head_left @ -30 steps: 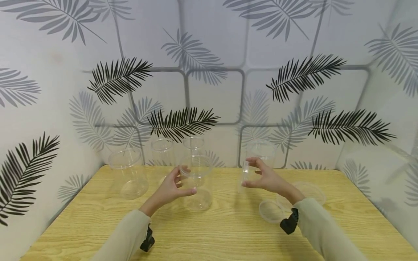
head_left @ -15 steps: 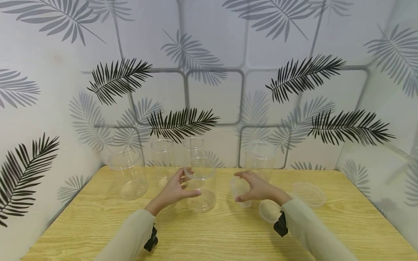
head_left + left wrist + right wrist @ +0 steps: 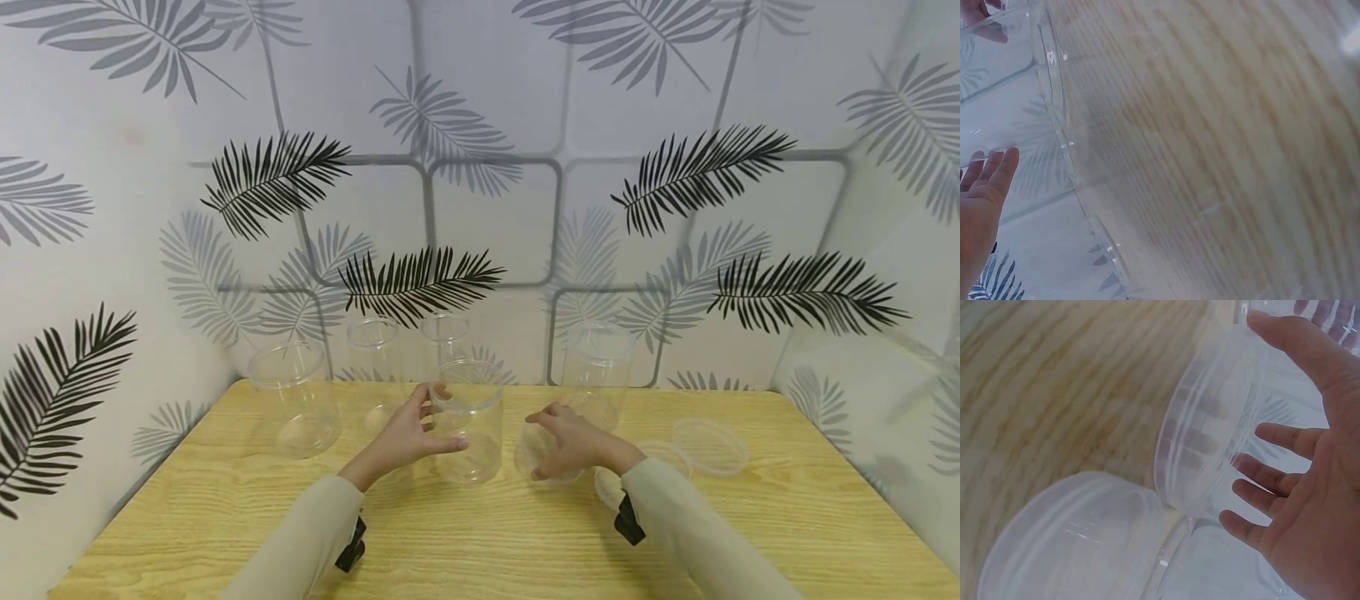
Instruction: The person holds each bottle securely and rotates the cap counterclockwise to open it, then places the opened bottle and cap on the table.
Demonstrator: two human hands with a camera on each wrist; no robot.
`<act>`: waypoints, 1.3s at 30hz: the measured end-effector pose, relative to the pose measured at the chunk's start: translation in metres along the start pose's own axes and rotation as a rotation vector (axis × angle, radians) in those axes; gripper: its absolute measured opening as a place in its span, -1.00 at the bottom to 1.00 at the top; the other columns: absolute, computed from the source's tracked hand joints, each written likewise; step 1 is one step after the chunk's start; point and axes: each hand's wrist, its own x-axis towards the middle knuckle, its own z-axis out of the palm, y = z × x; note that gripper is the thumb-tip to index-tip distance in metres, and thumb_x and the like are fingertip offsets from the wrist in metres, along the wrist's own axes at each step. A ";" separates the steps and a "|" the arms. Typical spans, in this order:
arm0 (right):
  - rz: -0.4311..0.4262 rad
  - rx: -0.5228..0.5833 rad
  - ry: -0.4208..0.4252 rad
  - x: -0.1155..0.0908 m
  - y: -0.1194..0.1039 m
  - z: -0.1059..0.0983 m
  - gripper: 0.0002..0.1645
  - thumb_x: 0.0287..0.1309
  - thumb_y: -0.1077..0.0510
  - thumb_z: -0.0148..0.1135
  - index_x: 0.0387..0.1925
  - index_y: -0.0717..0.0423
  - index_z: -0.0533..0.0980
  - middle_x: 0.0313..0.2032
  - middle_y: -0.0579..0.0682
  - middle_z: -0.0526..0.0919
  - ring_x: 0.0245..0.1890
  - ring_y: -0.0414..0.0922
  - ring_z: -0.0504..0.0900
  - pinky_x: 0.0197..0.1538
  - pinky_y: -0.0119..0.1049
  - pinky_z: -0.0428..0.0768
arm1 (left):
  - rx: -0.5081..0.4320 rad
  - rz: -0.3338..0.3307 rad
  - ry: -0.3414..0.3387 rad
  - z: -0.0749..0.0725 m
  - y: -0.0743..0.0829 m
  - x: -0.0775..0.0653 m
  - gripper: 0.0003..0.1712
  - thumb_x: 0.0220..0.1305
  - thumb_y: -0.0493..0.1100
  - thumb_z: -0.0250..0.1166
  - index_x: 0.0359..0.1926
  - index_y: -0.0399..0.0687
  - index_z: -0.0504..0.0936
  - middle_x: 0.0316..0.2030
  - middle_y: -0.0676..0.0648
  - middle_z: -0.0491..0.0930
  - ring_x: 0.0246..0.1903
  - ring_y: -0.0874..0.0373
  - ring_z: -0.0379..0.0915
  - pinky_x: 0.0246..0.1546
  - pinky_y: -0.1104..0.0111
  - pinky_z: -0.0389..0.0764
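Observation:
My left hand [image 3: 405, 433] grips a clear plastic jar [image 3: 487, 454] from its left side, thumb in front and fingers toward the back. In the left wrist view the fingers [image 3: 1000, 172] lie along the jar's wall. A translucent round lid [image 3: 528, 450] is low over the table, just right of the jar. Over it is my right hand [image 3: 573, 446]. In the right wrist view its fingers are spread, thumb tip at the edge of the lid [image 3: 1197, 431] and the other fingertips apart from the thumb.
Another clear jar [image 3: 300, 408] stands at the left. Two narrower ones, a jar [image 3: 375, 367] and a jar [image 3: 445, 337], stand behind. A further jar [image 3: 600, 367] is behind the right hand. Several lids, including a lid [image 3: 712, 447], lie at the right on the wooden table [image 3: 480, 550].
My left hand has moved slightly right with the jar. My right hand has moved left and down, bringing the lid from upright to low over the table, and its fingers are now spread.

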 end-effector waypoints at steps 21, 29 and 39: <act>0.048 -0.013 -0.018 0.001 0.000 0.008 0.00 -0.21 -0.15 0.42 0.23 0.19 0.24 0.18 0.22 0.28 0.22 0.21 0.20 0.15 0.28 0.25 | 0.010 0.010 0.017 0.005 -0.022 0.010 0.05 -0.17 -0.02 0.50 0.28 -0.13 0.08 0.22 -0.21 0.21 0.23 -0.16 0.21 0.20 0.00 0.31; -0.009 0.024 0.026 -0.003 -0.001 -0.003 0.02 -0.18 -0.14 0.42 0.24 0.25 0.21 0.20 0.27 0.27 0.21 0.25 0.22 0.16 0.25 0.26 | 0.025 -0.007 0.037 0.005 -0.020 0.010 0.09 -0.20 0.00 0.51 0.30 -0.07 0.08 0.22 -0.17 0.23 0.23 -0.13 0.21 0.21 0.00 0.30; -0.060 0.052 0.101 -0.012 -0.007 -0.024 0.01 -0.12 -0.17 0.37 0.26 0.23 0.18 0.22 0.26 0.25 0.24 0.23 0.22 0.18 0.19 0.30 | 0.072 0.013 0.102 -0.006 -0.005 0.006 0.04 -0.21 0.02 0.52 0.27 0.03 0.12 0.24 -0.15 0.20 0.17 -0.16 0.28 0.10 0.01 0.42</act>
